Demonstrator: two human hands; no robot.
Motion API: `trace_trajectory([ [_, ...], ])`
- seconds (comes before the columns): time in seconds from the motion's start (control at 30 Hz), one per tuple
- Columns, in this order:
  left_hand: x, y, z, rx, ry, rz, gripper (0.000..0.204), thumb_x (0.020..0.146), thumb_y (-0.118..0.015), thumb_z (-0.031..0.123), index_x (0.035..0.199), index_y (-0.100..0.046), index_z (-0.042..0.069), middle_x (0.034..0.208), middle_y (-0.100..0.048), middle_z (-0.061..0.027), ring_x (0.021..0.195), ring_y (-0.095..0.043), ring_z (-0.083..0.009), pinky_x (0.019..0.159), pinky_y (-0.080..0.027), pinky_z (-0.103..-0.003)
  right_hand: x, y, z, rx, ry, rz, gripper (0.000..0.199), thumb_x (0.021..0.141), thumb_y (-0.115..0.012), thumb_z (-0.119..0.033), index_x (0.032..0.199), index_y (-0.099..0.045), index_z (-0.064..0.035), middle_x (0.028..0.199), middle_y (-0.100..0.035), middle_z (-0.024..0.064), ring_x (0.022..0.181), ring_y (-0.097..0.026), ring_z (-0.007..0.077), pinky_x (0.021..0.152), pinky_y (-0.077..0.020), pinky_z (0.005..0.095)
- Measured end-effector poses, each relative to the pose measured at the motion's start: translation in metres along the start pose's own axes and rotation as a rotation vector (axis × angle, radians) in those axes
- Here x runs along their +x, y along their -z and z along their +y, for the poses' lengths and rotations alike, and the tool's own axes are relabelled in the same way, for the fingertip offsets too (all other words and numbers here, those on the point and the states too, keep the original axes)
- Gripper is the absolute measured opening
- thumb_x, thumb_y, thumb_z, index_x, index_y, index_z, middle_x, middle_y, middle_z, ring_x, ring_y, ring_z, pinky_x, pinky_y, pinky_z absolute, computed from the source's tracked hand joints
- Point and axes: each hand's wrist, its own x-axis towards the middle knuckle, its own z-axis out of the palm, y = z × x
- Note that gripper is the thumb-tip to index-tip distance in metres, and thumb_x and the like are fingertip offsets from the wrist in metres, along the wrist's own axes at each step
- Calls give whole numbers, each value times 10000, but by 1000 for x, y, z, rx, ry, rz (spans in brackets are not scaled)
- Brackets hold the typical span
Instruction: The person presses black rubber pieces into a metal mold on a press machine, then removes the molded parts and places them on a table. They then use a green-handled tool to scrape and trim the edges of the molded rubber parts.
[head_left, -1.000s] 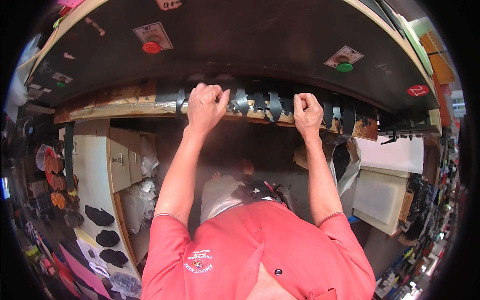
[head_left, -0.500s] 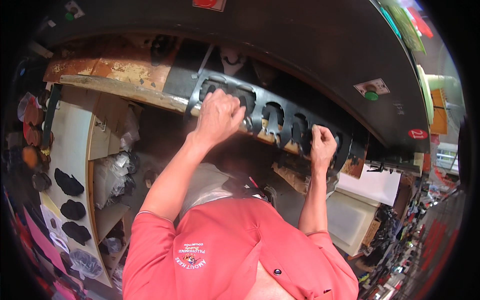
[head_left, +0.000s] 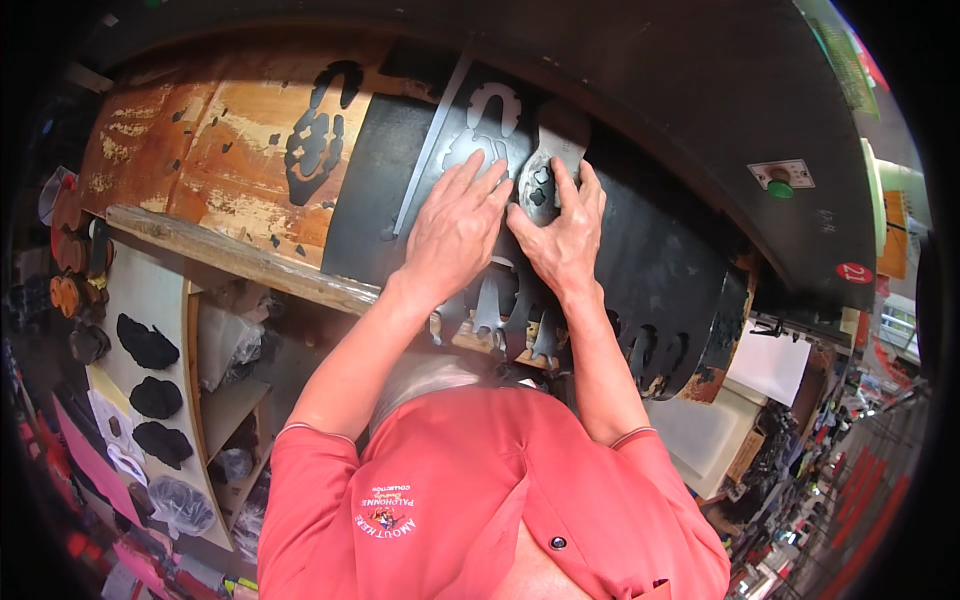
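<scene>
A dark rubber-like sheet [head_left: 640, 240] lies across the wooden bench top, its perforated strip of cut-outs drooping over the front edge. My left hand [head_left: 455, 225] rests flat on the sheet, fingers stretched out, close to a light sole-shaped outline [head_left: 493, 108]. To its right, my right hand [head_left: 565, 230] has thumb and fingers set around the near part of a sole-shaped metal cutting die [head_left: 562, 135]. Small flower-shaped openings show inside the die. Its near end is partly covered by my hand.
On the worn wooden board [head_left: 235, 130] at left lies a black sole-shaped cut piece [head_left: 315, 140] among small scraps. A dark machine head with a green button [head_left: 780, 187] overhangs the bench. Black pieces [head_left: 155, 398] sit on a side shelf at left.
Both hands have moved from the perforated strip at the bench edge onto the sheet farther back. The strip has dropped lower over the edge, and my right hand now grips the cutting die.
</scene>
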Motion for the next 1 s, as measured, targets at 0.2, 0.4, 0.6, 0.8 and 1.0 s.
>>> trace_trajectory([
  [0.2, -3, 2, -4, -36, 7, -28, 322, 942, -689, 49, 1259, -709, -10, 1424, -653, -164, 1426, -520, -413, 1183, -412, -530, -3, 27, 29, 716, -280, -51, 738, 748, -886, -94, 1433, -636, 17, 1532, -536, 205, 1413, -541, 255, 1197, -407, 373],
  [0.4, 12, 8, 13, -74, 114, 6, 345, 896, -761, 48, 1238, -723, 20, 1378, -672, -171, 1332, -577, -384, 1108, -458, -512, -3, 44, 46, 1272, -469, -106, 748, 852, -798, -28, 1519, -492, 114, 1464, -597, 177, 1337, -586, 222, 1150, -433, 332],
  [0.6, 27, -17, 37, -346, 214, -56, 576, 934, -793, 198, 1361, -581, -125, 1314, -649, -306, 1155, -642, -477, 1011, -530, -488, -3, 41, 51, 1380, -500, -45, 726, 884, -783, -77, 1523, -489, 103, 1449, -607, 157, 1279, -618, 200, 1117, -461, 319],
  [0.8, 40, -36, 27, -170, 123, 121, 578, 934, -759, 102, 1425, -549, -119, 1281, -668, -328, 1086, -688, -436, 970, -564, -454, -6, 37, 56, 1422, -456, -30, 736, 878, -776, -84, 1526, -480, 101, 1446, -608, 162, 1280, -618, 195, 1116, -461, 308],
  [1.0, 55, -39, 19, -541, 523, 61, 388, 945, -757, 168, 1262, -700, -48, 1081, -763, -205, 895, -740, -366, 859, -588, -427, -8, 30, 58, 1462, -413, -11, 780, 859, -780, -107, 1540, -460, 100, 1461, -593, 177, 1301, -610, 215, 1137, -450, 323],
])
